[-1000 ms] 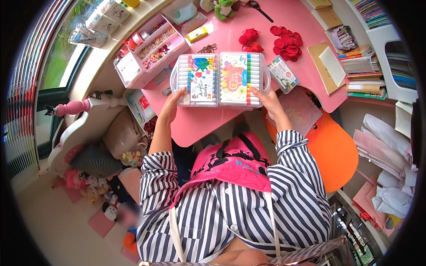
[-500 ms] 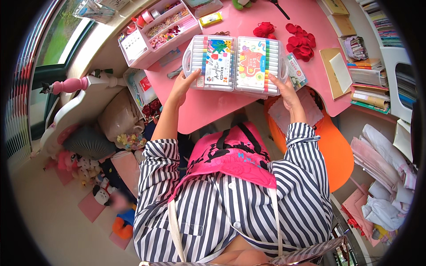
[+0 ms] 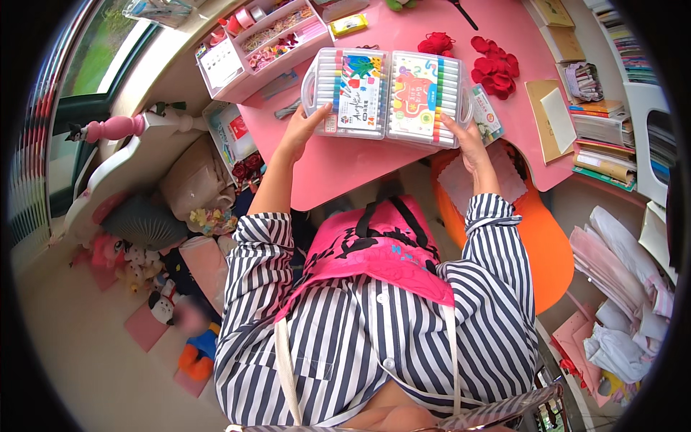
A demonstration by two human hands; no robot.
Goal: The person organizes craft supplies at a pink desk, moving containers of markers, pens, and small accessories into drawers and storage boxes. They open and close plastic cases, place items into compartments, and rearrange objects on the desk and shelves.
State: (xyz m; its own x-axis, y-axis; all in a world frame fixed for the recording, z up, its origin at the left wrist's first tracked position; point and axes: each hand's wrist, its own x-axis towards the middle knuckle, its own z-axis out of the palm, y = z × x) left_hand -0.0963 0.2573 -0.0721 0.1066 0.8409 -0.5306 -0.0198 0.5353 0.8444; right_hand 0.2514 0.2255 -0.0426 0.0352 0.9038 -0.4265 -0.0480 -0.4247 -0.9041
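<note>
Two clear plastic cases of marker pens are held side by side over the near edge of the pink desk (image 3: 338, 173). My left hand (image 3: 302, 135) grips the left marker case (image 3: 360, 90) at its lower left corner, thumb on the front. This case has a white label with colourful paint shapes. My right hand (image 3: 468, 144) is closed on the lower right corner of the right marker case (image 3: 414, 97), whose label is white and orange. The cases' inner edges meet or nearly meet. My fingers behind them are hidden.
A pink-white organizer box (image 3: 263, 50) with ribbons and hair ties stands at the back left. Red yarn (image 3: 436, 45), red felt-like petals (image 3: 495, 68) and a brown folder (image 3: 547, 122) lie on the desk. An orange chair (image 3: 540, 245) stands at my right. Books (image 3: 601, 137) line the right side.
Both hands have shifted the marker cases slightly up and to the right in the picture, and their tilt has changed a little. The grip stays the same.
</note>
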